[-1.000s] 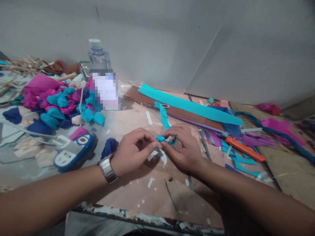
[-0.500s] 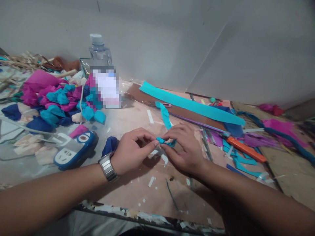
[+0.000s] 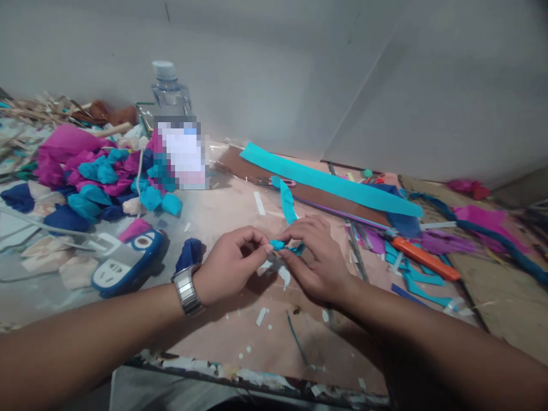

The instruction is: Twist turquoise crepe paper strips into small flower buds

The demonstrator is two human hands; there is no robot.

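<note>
Still, both hands pinch the crumpled turquoise paper, barely shifted.

1 cam, worn on my head, facing fwd & angled down over my forearms. They run in from the lower L & lower R sides, so it's my own POV. My L hand & R hand sit abt mid-frame, fairly close, seen from above & behind. Wide FOV: table stretches from its near edge, low in frame, back to the grey wall, which fills the top. Bottle is farther off, upper L; orange tool is nearer, on the R. Pic's squeezed 1/4 in ht.
</note>
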